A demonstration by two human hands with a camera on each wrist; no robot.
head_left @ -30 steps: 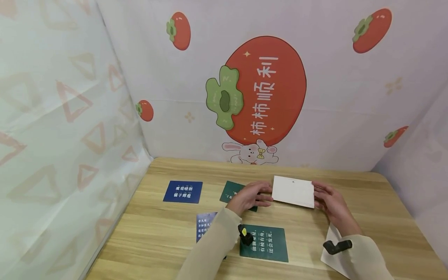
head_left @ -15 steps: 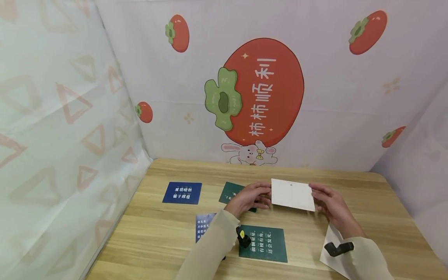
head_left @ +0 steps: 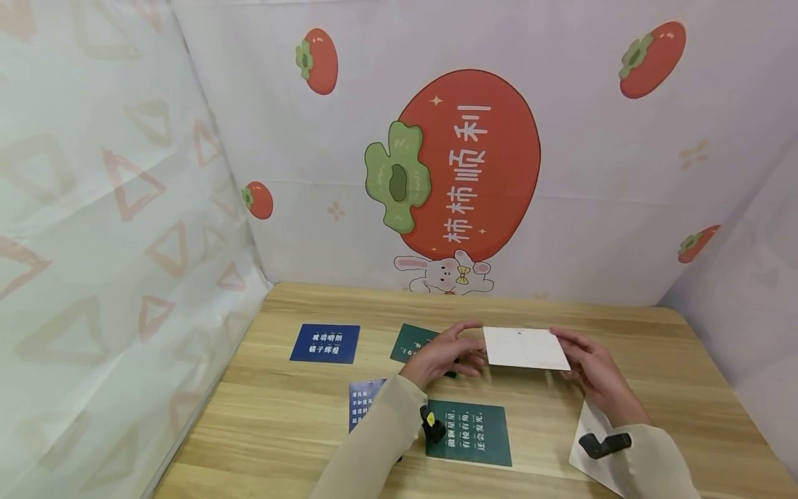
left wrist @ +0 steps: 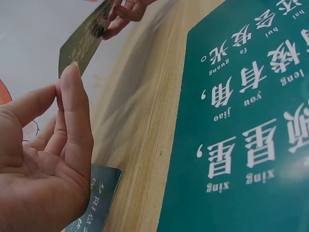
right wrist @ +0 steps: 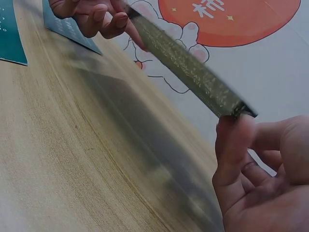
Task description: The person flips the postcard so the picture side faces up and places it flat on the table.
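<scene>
A postcard (head_left: 526, 348) is held up off the table, its white side facing up. Its underside (right wrist: 190, 67) is dark olive with light lettering, as the wrist views show. My left hand (head_left: 445, 353) pinches the left edge between thumb and fingertips. At the opposite edge, my right hand (head_left: 595, 367) pinches the card the same way. Below the left hand lies a green postcard (head_left: 413, 339), partly covered by that hand. Nearer to me is a larger-looking green postcard (head_left: 470, 433) with white lettering, beside the left sleeve.
A blue postcard (head_left: 325, 343) lies at the back left of the wooden table (head_left: 262, 416). The left sleeve partly hides a purple-blue postcard (head_left: 364, 403). Under the right forearm lies a white card (head_left: 592, 443). A printed cloth wall (head_left: 586, 242) stands behind the table.
The held postcard has tilted, so its white face now looks flatter and its far edge sits slightly lower. Both hands still hold it and have hardly shifted.
</scene>
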